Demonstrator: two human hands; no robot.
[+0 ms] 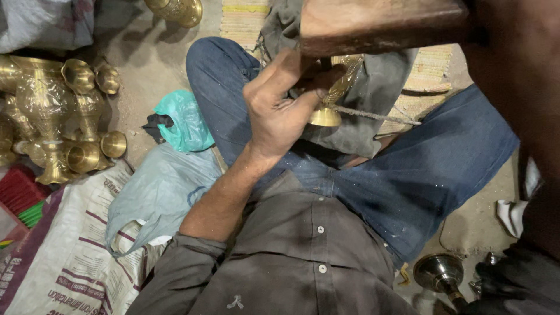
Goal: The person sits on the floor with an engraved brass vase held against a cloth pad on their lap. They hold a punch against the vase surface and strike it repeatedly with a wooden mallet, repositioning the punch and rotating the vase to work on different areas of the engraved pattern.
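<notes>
Floor-level work over the lap: left hand [280,111] grips a brass piece [335,96] under a wooden block [379,23] — fingers risk a pinch; right grip can't be told.

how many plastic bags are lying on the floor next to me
2: a green plastic bag by the knee, and a pale blue plastic bag below it beside the left forearm. Others may be hidden.

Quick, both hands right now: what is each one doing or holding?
Left hand: closed on a small brass piece over the lap.
Right hand: not clearly seen; only a blurred dark arm shows beside a wooden block, grip cannot be told.
</notes>
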